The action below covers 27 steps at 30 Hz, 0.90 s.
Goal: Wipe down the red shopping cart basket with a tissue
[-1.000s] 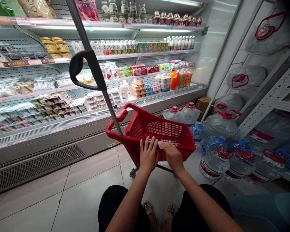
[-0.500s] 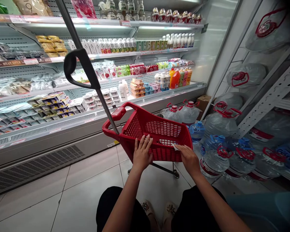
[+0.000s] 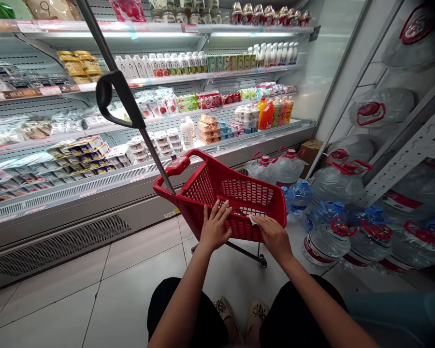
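A red plastic shopping basket [image 3: 195, 205] on wheels stands before my knees, its long grey pull handle [image 3: 119, 99] slanting up to the left. My left hand [image 3: 214, 226] lies with fingers spread over the basket's near rim. On the same rim, farther right, my right hand [image 3: 273, 234] is closed on a white wipe [image 3: 253, 220], which pokes out past the fingertips and touches the rim. Inside, the basket's slotted floor and far wall show.
An open refrigerated display [image 3: 148, 181] with dairy packs and bottles runs along the back. Large water bottles [image 3: 324, 246] crowd the floor at right, beside a white metal rack [image 3: 409, 150]. A blue, blurred object [image 3: 395, 314] is at lower right.
My right hand has slid left along the near rim with the wipe, closer to my left hand. The left hand stays on the rim. The view has shifted slightly.
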Motion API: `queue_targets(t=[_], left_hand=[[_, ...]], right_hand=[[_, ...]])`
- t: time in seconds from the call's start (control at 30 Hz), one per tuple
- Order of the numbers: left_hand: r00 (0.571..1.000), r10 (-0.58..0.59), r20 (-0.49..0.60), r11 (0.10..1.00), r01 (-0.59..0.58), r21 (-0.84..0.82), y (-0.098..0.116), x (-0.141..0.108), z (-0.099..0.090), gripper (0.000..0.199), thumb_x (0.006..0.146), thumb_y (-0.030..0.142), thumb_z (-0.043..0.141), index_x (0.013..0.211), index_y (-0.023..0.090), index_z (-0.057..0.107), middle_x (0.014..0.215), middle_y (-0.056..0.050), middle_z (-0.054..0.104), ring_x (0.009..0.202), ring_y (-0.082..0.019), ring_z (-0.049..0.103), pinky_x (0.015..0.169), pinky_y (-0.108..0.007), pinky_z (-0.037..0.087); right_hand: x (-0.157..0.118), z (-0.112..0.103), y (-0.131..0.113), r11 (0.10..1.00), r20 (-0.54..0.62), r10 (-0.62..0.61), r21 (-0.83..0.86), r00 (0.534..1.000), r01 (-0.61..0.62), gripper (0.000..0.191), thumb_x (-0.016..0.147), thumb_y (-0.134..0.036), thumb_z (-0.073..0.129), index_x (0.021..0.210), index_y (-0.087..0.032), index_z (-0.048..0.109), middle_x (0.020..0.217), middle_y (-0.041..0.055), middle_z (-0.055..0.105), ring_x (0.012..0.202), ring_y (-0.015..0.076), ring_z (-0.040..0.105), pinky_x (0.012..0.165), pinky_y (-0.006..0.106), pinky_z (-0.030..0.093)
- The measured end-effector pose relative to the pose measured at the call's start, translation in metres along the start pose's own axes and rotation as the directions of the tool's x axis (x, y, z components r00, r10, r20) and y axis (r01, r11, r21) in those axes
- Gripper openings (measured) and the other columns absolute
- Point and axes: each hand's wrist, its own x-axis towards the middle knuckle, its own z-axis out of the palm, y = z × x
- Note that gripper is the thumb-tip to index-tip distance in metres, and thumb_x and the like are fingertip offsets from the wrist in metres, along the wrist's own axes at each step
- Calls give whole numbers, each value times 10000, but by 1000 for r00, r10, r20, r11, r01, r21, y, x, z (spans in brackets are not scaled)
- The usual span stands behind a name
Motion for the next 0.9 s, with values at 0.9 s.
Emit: queue_targets(t=[0.9], left_hand=[[960, -273, -61, 961, 269, -69, 46, -8, 42, 487, 1041, 394, 499, 1492, 221, 557, 1715, -122, 275, 1602, -358, 169, 1277, -620, 209]], right_hand=[[-36, 6, -11, 959, 134, -281, 78, 950, 273, 664, 997, -9, 343, 1593, -295, 408, 1491, 26, 608, 1368, 183, 588, 1212, 464, 461]])
